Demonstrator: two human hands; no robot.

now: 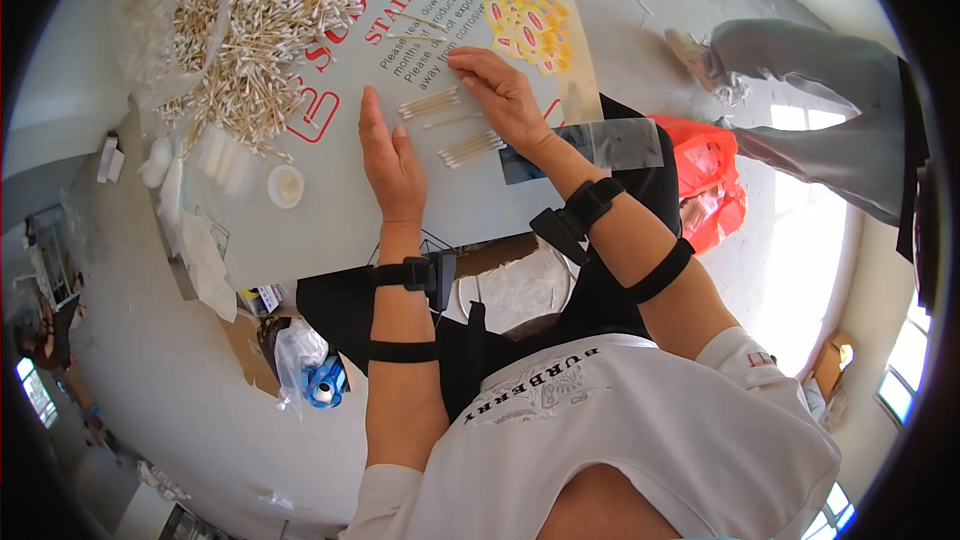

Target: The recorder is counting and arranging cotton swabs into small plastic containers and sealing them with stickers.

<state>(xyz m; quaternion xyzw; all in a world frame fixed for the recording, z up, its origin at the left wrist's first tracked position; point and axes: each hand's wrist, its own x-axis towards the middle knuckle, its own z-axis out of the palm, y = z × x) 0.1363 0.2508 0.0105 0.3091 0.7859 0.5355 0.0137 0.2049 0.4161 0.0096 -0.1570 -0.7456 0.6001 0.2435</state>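
My left hand [393, 168] rests on edge at the left of some small groups of cotton swabs, its fingers stretched out and the thumb a little apart. Across from it, my right hand [505, 100] hovers over the right side of those swabs, fingers extended and nothing visible in them. Between the hands lie an upper row of swabs [430, 103], a single swab [452, 121] and a lower row of swabs [470, 150], whose right ends are near my right wrist. Beneath the right wrist is a clear and dark plastic sleeve [628, 144].
A large heap of cotton swabs [265, 40] and a clear bag [165, 10] cover the table's [330, 225] far left. Nearby are a round white container [286, 186] and clear tubes [225, 160]. Yellow labels [525, 20] lie far right. A red bag [712, 180] and another person's legs [800, 70] are right.
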